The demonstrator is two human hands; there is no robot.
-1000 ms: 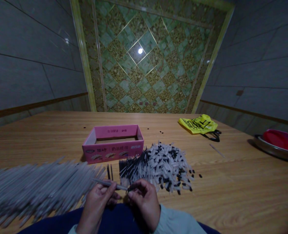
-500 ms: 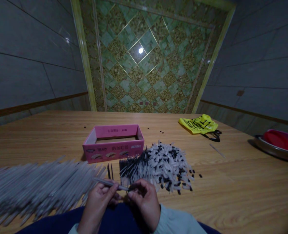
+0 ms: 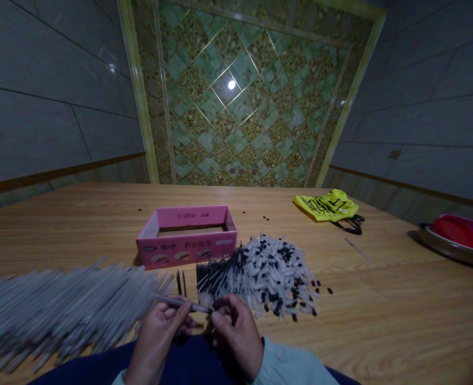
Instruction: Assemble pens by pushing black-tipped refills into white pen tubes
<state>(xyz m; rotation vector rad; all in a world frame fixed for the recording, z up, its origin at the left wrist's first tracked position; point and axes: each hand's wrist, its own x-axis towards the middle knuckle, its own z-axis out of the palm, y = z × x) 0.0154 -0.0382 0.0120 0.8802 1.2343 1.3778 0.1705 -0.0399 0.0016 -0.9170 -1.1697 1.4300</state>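
Indoors, tubes (image 3: 60, 307) lie on a table (image 3: 380, 315) facing green tiles (image 3: 236, 140).

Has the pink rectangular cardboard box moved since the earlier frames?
No. Judged against the green diamond-tiled wall panel, the pink rectangular cardboard box keeps its place; both show only the same slight image drift.

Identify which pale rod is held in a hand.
The rod pinched in the left hand, its end by the right hand; the others lie on the table, mostly piled at left.

Yellow bag (image 3: 326, 206), red container (image 3: 458, 231)
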